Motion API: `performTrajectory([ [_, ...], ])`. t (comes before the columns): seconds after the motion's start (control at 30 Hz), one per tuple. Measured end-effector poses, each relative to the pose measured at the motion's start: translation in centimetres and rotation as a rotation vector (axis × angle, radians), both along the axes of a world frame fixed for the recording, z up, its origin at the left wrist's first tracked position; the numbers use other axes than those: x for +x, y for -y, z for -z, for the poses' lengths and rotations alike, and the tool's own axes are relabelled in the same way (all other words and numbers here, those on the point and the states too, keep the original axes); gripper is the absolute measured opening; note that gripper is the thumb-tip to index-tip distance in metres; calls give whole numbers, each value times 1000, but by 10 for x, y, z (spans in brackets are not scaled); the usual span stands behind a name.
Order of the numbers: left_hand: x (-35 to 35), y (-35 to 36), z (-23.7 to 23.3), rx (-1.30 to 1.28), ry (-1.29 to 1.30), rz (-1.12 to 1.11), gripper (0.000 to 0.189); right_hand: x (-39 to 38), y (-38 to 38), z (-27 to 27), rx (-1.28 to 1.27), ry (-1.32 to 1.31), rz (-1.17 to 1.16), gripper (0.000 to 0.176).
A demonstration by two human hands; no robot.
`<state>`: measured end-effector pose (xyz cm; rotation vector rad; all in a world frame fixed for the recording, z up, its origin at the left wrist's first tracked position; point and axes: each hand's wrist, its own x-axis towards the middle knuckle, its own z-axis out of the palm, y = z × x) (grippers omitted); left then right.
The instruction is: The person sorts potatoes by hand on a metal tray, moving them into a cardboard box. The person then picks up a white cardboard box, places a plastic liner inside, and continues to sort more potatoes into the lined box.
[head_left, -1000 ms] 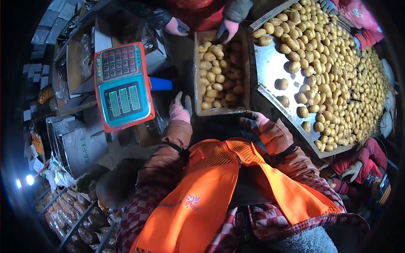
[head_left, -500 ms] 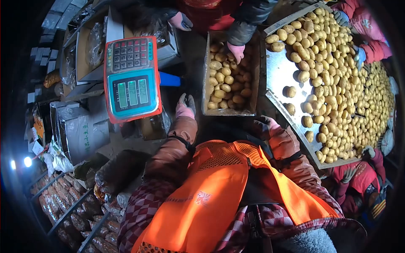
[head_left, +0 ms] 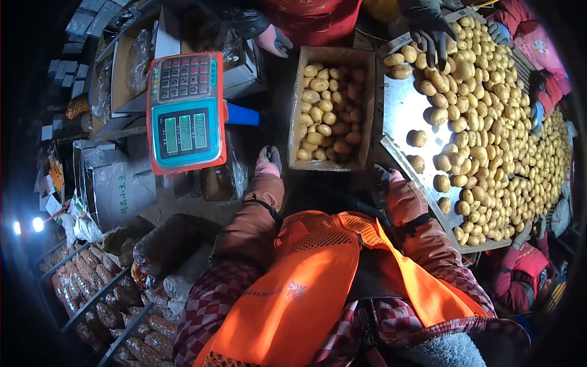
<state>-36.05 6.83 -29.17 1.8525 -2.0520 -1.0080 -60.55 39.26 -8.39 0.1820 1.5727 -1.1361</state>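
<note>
My left hand, in a pink and grey glove, is open with nothing in it, below the scale's blue post and left of the box. My right hand, gloved the same way, sits near the box's lower right corner beside the sorting table's edge; its fingers are dark and hard to make out. Between and beyond both hands is a cardboard box of potatoes. A red-framed scale display with a keypad stands to the left.
A metal table heaped with potatoes fills the right. A co-worker's dark-gloved hand reaches onto it; another co-worker's hand is beyond the box. Open cartons and a wrapped box stand left; bagged goods lie lower left.
The co-worker opposite has taken a hand out of the box, and a dark-gloved hand now touches potatoes on the table. My hands have barely moved.
</note>
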Motion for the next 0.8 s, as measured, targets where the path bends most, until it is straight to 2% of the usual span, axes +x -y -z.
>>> performTrajectory([
  [0.03,-2,1,3,46,-7,-30,48,0,0,1,9,-12,-10,26],
  [0.13,3,20,14,65,114,69,45,1,0,3,48,-64,-62,26],
  [0.23,-36,8,-72,302,166,16,59,1,2,2,124,-177,-190,26],
  [0.27,-43,8,-79,332,205,32,57,1,3,-2,172,-250,-277,26],
  [0.33,-44,11,-71,351,234,82,55,2,4,-12,299,-439,-519,25],
  [0.43,-50,21,-34,409,240,196,51,1,12,-23,486,-688,-879,25],
  [0.53,-58,22,-19,518,197,249,48,-2,28,-27,584,-741,-1054,25],
  [0.6,-59,20,-18,603,103,232,46,-5,41,-28,612,-731,-1116,25],
  [0.67,-52,18,-18,726,-107,139,43,-5,44,-23,611,-732,-1127,25],
  [0.73,-52,8,-56,774,-415,-65,41,4,25,2,537,-813,-1040,25],
  [0.77,-71,-3,-111,737,-506,-156,27,8,25,4,521,-805,-989,25],
  [0.8,-85,-13,-131,705,-600,-49,23,11,25,10,489,-787,-897,25],
])
